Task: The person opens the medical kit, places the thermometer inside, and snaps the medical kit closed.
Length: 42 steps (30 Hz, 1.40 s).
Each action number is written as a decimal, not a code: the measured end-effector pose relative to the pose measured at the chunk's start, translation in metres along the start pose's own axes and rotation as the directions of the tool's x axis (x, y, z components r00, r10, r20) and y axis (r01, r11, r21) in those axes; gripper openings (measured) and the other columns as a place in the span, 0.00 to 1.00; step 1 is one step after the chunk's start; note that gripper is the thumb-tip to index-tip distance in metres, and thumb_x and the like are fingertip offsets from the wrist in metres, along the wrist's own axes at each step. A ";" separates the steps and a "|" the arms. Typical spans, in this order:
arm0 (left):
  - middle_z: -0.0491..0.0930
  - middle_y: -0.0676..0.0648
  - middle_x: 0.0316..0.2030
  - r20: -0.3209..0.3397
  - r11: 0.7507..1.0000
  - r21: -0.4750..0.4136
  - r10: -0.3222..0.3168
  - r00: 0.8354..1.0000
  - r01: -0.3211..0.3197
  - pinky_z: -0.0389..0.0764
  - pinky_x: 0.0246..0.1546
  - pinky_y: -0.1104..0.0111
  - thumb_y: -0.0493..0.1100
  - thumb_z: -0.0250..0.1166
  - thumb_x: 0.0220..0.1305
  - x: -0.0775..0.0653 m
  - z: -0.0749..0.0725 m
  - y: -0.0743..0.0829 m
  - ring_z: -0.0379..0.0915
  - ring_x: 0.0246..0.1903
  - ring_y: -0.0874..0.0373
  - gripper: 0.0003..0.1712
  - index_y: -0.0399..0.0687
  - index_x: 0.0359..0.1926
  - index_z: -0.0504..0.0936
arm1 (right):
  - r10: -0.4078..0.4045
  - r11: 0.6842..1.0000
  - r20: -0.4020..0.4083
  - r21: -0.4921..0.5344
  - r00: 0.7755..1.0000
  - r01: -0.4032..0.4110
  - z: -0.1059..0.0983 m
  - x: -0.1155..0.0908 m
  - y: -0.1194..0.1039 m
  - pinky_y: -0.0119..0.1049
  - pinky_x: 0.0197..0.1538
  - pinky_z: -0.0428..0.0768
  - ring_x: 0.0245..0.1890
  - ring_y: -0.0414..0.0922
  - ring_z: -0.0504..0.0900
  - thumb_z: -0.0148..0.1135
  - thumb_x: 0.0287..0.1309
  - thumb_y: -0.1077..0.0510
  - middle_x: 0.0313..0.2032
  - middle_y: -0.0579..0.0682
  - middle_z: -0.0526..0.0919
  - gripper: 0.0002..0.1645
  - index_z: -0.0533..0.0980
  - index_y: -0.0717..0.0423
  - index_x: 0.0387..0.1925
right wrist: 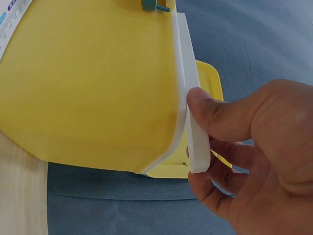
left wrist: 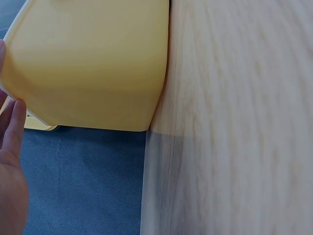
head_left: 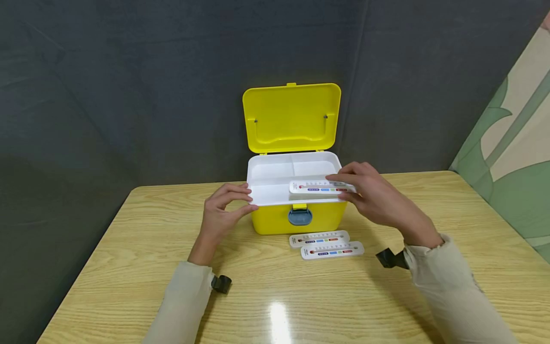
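Observation:
A yellow storage box (head_left: 275, 220) stands at the back of the table, its yellow lid (head_left: 292, 117) raised behind it. A white divided tray (head_left: 268, 193) fills its top. At the tray's left front corner, my left hand (head_left: 221, 215) holds the rim with thumb and fingertips. My right hand (head_left: 378, 196) pinches the right end of a white thermometer (head_left: 315, 187), which is over the front part of the tray. From the side, the thermometer (right wrist: 194, 132) is just above the box rim. Two more white thermometers (head_left: 320, 238) lie on the table before the box.
The light wood table (head_left: 163, 248) carries everything. Behind it rises a dark grey cloth backdrop (head_left: 180, 95). A blue-grey latch (head_left: 300, 217) hangs on the box front. A patterned wall (head_left: 515, 157) stands along the right side.

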State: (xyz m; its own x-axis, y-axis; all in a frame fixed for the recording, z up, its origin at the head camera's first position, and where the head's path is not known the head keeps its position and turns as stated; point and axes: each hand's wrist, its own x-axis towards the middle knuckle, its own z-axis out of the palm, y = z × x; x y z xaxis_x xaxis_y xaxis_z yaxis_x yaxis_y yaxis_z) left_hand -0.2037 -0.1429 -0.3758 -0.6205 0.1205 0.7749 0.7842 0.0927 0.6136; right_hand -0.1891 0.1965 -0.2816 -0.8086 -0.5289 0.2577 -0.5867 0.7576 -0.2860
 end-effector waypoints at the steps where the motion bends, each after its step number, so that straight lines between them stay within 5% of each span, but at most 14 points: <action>1: 0.81 0.34 0.38 0.000 1.000 0.002 -0.002 1.000 0.002 0.80 0.61 0.65 0.25 0.77 0.44 0.000 0.000 0.000 0.82 0.54 0.52 0.11 0.31 0.31 0.86 | 0.002 1.000 -0.002 -0.002 1.000 -0.002 -0.001 0.000 0.000 0.45 0.50 0.75 0.51 0.53 0.68 0.66 0.61 0.67 0.54 0.58 0.77 0.26 0.78 0.54 0.61; 42: 0.81 0.35 0.37 0.007 0.999 0.039 -0.027 1.000 0.027 0.81 0.60 0.66 0.26 0.77 0.44 0.000 0.000 0.000 0.81 0.54 0.50 0.12 0.32 0.33 0.86 | -0.046 0.998 0.064 -0.039 0.997 0.048 -0.004 -0.005 0.000 0.49 0.55 0.78 0.54 0.53 0.70 0.57 0.60 0.77 0.57 0.57 0.79 0.29 0.79 0.55 0.59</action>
State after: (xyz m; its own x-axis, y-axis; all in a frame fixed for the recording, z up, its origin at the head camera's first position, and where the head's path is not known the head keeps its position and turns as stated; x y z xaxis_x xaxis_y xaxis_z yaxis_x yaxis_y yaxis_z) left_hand -0.2037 -0.1426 -0.3752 -0.6415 0.1253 0.7569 0.7668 0.1342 0.6277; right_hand -0.1846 0.2007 -0.2788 -0.7821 -0.5863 0.2113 -0.6229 0.7456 -0.2369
